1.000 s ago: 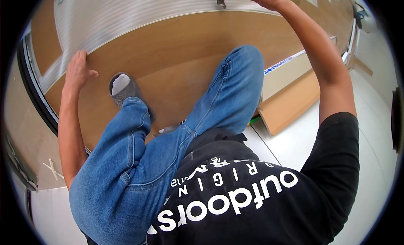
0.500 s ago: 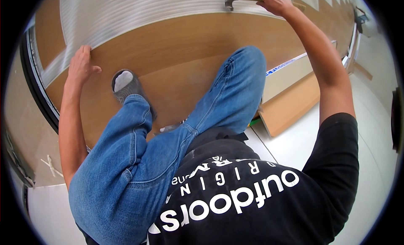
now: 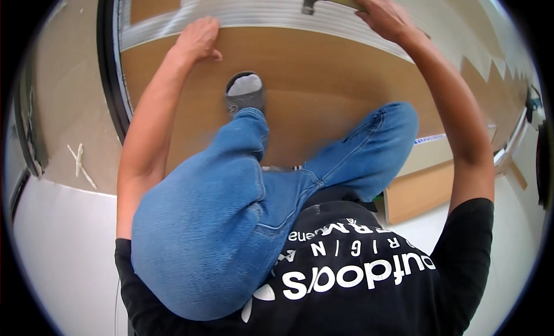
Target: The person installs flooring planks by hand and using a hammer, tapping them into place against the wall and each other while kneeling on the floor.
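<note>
My right hand (image 3: 388, 17) is closed around the yellowish handle of a hammer (image 3: 312, 1). The hammer's dark metal head points left, over the white ribbed foam underlay (image 3: 262, 8). My left hand (image 3: 199, 38) rests at the far edge of a wood-look floor plank (image 3: 323, 62), fingers stretched toward the foam and thumb apart, holding nothing. Between my arms, my slippered foot (image 3: 245, 92) stands on the laid planks.
A dark door track (image 3: 108, 64) borders the flooring on the left. Past it, a pale cross-shaped scrap (image 3: 79, 163) lies on the bare floor. A carton with loose planks (image 3: 420, 189) sits beside my right knee, over white tiles (image 3: 69, 226). Stepped plank ends (image 3: 490, 85) show at far right.
The view has swung left, showing more of the door track and bare floor. My right hand has brought the hammer leftward, closer to my left hand, which stays at the plank's edge.
</note>
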Available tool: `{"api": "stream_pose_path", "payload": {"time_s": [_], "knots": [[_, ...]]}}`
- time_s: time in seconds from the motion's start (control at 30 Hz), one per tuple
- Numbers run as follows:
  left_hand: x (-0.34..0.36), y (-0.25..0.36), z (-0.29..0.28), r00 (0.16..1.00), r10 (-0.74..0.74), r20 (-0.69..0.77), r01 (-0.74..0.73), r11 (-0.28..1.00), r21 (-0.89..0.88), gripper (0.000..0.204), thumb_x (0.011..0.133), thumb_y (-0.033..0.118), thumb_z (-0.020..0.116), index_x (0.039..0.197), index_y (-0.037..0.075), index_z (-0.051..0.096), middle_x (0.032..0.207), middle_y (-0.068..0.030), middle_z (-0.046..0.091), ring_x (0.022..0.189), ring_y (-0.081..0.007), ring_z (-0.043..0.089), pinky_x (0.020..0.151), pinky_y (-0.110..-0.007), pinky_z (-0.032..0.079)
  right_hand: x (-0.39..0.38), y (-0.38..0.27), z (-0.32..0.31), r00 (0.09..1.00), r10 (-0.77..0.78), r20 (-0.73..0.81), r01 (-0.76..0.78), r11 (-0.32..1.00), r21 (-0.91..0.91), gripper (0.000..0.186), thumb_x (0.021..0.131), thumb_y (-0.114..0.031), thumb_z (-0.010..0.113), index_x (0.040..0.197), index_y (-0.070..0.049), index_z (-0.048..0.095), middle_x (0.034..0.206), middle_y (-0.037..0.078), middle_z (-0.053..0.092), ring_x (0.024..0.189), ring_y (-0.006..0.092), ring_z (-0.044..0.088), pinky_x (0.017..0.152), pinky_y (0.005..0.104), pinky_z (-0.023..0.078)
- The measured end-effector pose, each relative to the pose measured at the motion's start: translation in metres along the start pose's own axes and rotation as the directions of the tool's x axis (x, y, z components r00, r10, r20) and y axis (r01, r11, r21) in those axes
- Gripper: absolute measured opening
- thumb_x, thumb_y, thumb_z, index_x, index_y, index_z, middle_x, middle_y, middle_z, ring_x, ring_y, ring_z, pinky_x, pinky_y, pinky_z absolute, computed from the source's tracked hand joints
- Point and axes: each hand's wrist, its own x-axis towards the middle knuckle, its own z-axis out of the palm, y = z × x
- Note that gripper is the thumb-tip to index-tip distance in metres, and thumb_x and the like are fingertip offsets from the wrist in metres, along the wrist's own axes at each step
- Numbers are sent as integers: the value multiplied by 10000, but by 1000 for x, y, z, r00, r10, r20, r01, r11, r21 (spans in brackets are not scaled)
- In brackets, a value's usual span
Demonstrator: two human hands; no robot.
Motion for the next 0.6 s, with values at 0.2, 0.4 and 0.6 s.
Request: {"api": "stream_pose_path", "payload": {"time_s": [0.2, 0.4, 0.6], "knots": [[0, -3, 1, 995, -8, 103, 19, 995, -101, 723, 601, 226, 971, 1138, 15, 536, 1144, -184, 651, 1139, -411, 603, 944, -478, 516, 59, -89, 14, 997, -76, 26, 79, 992, -98, 240, 981, -289, 610, 1144, -112, 592, 900, 187, 717, 849, 408, 701, 691, 560, 520], [-7, 2, 2, 998, 41, 52, -40, 999, -19, 680, 608, 197, 969, 1133, 20, 577, 1172, -166, 681, 1173, -365, 632, 964, -478, 538, 62, -107, 14, 989, -113, 97, 122, 988, -92, 244, 981, -263, 617, 1165, -102, 602, 896, 208, 709, 854, 418, 697, 697, 549, 519], [-10, 2, 3, 999, 40, 31, -38, 999, -38, 703, 624, 188, 953, 1174, 35, 543, 1171, -141, 659, 1164, -366, 610, 960, -471, 524, 72, -101, 23, 986, -167, -22, 165, 984, -67, 238, 982, -254, 618, 1140, -80, 573, 882, 218, 695, 855, 429, 690, 712, 543, 521]]}}
